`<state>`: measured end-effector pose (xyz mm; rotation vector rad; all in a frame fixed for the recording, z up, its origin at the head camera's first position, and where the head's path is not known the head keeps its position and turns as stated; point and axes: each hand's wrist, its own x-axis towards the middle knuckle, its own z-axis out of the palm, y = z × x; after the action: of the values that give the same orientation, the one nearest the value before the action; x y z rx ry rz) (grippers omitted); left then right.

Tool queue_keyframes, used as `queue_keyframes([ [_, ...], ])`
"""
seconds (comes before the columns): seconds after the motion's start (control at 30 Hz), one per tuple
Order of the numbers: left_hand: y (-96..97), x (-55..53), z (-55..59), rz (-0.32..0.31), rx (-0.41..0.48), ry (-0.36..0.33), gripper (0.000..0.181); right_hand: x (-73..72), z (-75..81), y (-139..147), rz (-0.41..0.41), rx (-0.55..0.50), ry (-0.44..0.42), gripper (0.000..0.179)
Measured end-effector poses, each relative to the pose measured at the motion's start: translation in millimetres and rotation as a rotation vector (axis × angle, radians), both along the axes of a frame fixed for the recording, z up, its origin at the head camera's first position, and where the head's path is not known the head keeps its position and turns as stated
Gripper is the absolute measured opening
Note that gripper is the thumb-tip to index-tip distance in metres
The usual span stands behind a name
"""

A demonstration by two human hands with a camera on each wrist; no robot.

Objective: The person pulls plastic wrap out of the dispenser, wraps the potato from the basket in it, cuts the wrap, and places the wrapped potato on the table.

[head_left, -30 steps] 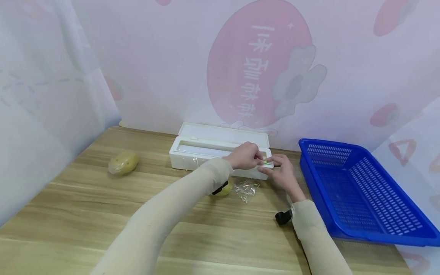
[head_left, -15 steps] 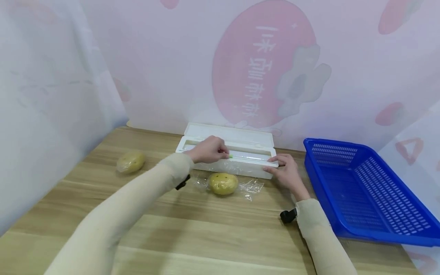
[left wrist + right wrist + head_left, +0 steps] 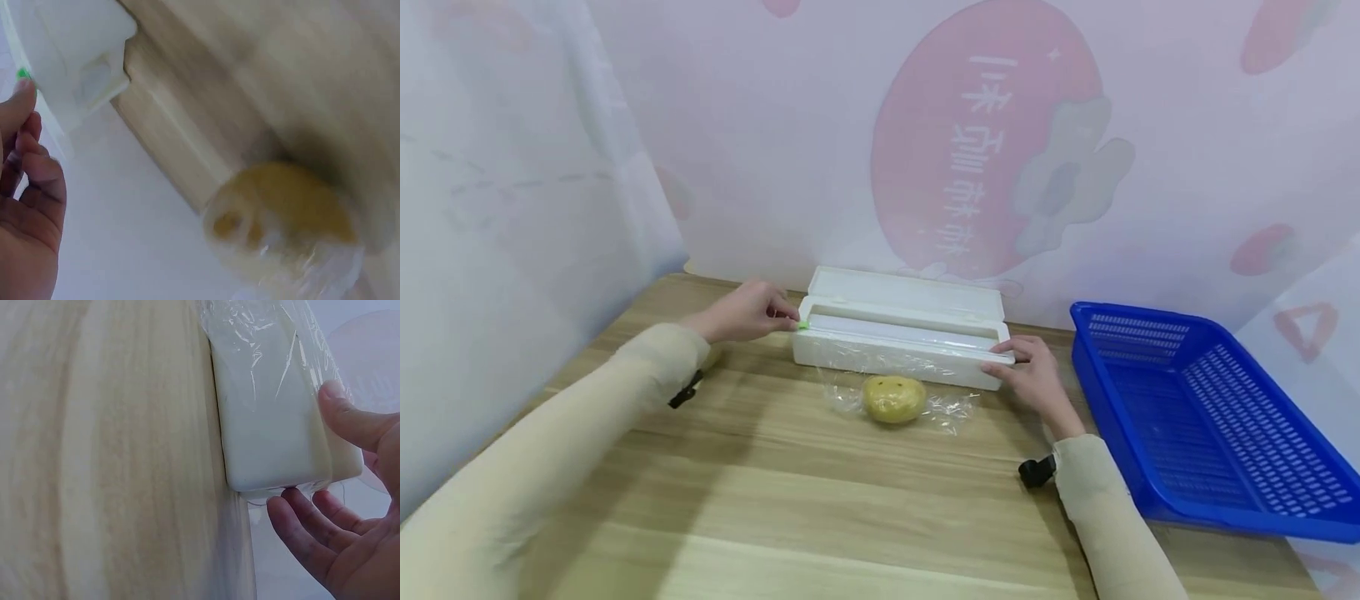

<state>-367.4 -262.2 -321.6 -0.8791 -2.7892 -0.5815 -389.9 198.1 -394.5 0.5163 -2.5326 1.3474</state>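
Note:
A white cling film dispenser [image 3: 895, 360] with its lid raised stands near the back of the table, a roll inside. My left hand [image 3: 747, 312] pinches the small green slide cutter [image 3: 803, 325] at the dispenser's left end; the cutter [image 3: 24, 74] also shows in the left wrist view. My right hand [image 3: 1033, 375] grips the right end, thumb [image 3: 350, 419] on its edge, fingers against the end. Clear film [image 3: 250, 331] drapes over the dispenser's front. In front lies a potato [image 3: 893, 400] on crumpled clear film [image 3: 951, 408].
A wrapped potato [image 3: 281, 212] lies near my left wrist, mostly hidden by it in the head view. On the right stands a blue perforated basket [image 3: 1138, 500]. A printed cloth [image 3: 760, 167] hangs behind the wooden table [image 3: 850, 517].
My left hand has slid the green cutter leftward along the dispenser, from its right end to its left end. The potato in front came into full view. My right hand has stayed at the right end.

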Motion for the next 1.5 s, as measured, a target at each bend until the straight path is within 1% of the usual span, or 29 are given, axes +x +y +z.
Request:
queue_keyframes([
  [0.07,-3.1,0.9,-1.2,0.0,0.019,0.005,0.009,-1.1,0.4,3.2,0.0,0.004,0.004,0.032],
  [0.23,1.8,-1.5,-2.9,-0.003,0.038,0.003,0.009,-1.1,-0.5,7.6,-0.007,-0.006,0.0,0.031],
  [0.3,1.7,-0.4,-4.6,0.0,0.05,0.007,0.009,0.5,-1.7,6.2,-0.005,-0.01,-0.012,0.031],
  [0.4,6.5,9.6,-7.5,0.049,0.112,-0.007,0.014,2.6,-3.2,3.1,0.0,0.001,-0.035,0.033],
  [0.47,16.3,23.2,-7.0,0.079,0.173,-0.015,0.019,4.2,-2.4,0.9,0.005,0.01,-0.057,0.035],
  [0.53,30.6,37.2,-5.0,0.096,0.231,-0.048,0.027,4.7,-0.3,-0.1,0.016,0.014,-0.066,0.036],
  [0.6,44.6,46.8,-5.5,0.09,0.24,-0.055,0.041,4.6,2.5,-0.4,0.024,0.015,-0.063,0.035],
  [0.63,50.5,50.1,-6.5,0.083,0.234,-0.061,0.049,4.4,3.9,-0.3,0.027,0.014,-0.061,0.034],
  [0.7,59.7,53.1,-10.1,0.079,0.208,-0.05,0.062,3.8,6.7,0.9,0.037,0.021,-0.054,0.034],
  [0.73,62.7,53.1,-12.1,0.081,0.196,-0.037,0.066,3.9,7.8,2.0,0.04,0.031,-0.056,0.035],
  [0.8,65.8,51.9,-16.3,0.092,0.182,-0.016,0.068,5.2,9.6,3.6,0.046,0.051,-0.067,0.036],
  [0.9,65.3,49.5,-19.6,0.11,0.204,-0.012,0.062,9.9,13.2,5.0,0.049,0.092,-0.081,0.044],
  [0.97,64.1,47.8,-20.5,0.119,0.223,-0.033,0.057,14.8,16.8,5.4,0.035,0.113,-0.074,0.05],
  [1.03,63.0,46.7,-20.2,0.116,0.239,-0.067,0.049,20.6,21.1,5.7,0.015,0.117,-0.053,0.053],
  [1.13,61.1,45.3,-20.2,0.103,0.257,-0.127,0.04,27.6,26.2,7.3,0.015,0.095,-0.018,0.047],
  [1.2,59.5,45.3,-20.5,0.092,0.257,-0.152,0.036,30.9,27.7,9.4,0.06,0.061,-0.019,0.037],
  [1.27,57.4,46.3,-21.1,0.09,0.259,-0.165,0.034,34.1,27.8,11.8,0.127,0.012,-0.058,0.03],
  [1.37,54.8,48.9,-21.7,0.084,0.262,-0.173,0.029,39.9,27.2,14.6,0.21,-0.078,-0.149,0.027],
  [1.43,53.3,50.6,-22.3,0.081,0.272,-0.177,0.025,43.9,27.4,15.4,0.237,-0.139,-0.207,0.03],
  [1.5,52.7,52.3,-22.4,0.078,0.28,-0.185,0.019,47.5,28.2,15.6,0.251,-0.182,-0.238,0.032],
])
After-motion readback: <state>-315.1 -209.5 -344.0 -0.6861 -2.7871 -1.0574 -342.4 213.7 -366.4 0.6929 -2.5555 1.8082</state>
